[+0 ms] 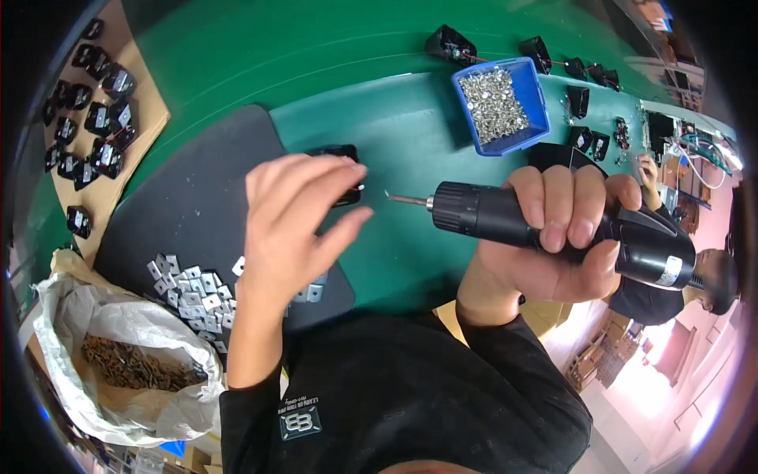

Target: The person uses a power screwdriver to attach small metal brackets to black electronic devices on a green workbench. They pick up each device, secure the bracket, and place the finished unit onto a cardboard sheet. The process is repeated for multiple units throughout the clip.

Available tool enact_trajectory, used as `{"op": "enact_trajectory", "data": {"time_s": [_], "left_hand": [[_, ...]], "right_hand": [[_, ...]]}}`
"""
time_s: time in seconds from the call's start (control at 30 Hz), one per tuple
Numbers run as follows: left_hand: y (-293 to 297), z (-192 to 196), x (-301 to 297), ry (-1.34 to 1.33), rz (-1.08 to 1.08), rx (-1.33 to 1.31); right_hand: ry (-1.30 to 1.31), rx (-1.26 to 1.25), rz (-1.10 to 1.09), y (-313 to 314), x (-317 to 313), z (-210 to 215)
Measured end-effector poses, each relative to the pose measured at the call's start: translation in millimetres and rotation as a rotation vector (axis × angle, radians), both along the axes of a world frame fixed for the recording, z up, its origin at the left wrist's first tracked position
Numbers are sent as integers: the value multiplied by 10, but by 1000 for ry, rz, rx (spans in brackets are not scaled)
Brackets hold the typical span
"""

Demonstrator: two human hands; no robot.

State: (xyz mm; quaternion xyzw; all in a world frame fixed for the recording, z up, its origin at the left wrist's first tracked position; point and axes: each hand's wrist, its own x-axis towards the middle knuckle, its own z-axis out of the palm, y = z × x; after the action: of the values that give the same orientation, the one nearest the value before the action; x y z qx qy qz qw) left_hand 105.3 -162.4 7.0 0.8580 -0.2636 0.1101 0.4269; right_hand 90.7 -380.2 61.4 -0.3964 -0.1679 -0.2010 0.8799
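My right hand [537,272] grips a black electric screwdriver [491,215] lying nearly level above the table. Its thin metal bit [409,199] points left. Just left of the bit tip, my left hand [288,217] hovers with thumb and fingers apart, palm toward the table. Behind those fingers, a small black housing [344,150] lies on the dark mat; most of it is covered by the hand. A blue bin [517,147] full of silvery screws [496,104] stands beyond the screwdriver.
Small metal plates [201,292] lie in a loose pile on the dark mat [189,189]. A white sack [150,316] of brown pieces is at lower left. Several black units sit on a cardboard sheet [150,118]. Wired housings [452,46] line the far side; another person [651,300] is at right.
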Motion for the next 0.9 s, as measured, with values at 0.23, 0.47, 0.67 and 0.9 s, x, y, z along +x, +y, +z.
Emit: {"op": "enact_trajectory", "data": {"time_s": [0.23,0.47,0.67,0.9], "left_hand": [[-31,-14,-185,-102,-55,-68],[-16,-40,-296,-78,-18,-172],[20,-20,-303,-97,0,-168],[40,-46,-299,-65,-12,-140]], "right_hand": [[30,10,120,182,-97,142],[-6,0,135,249,-189,135],[2,-20,152,263,-212,145],[0,-28,150,227,-188,67]]}}
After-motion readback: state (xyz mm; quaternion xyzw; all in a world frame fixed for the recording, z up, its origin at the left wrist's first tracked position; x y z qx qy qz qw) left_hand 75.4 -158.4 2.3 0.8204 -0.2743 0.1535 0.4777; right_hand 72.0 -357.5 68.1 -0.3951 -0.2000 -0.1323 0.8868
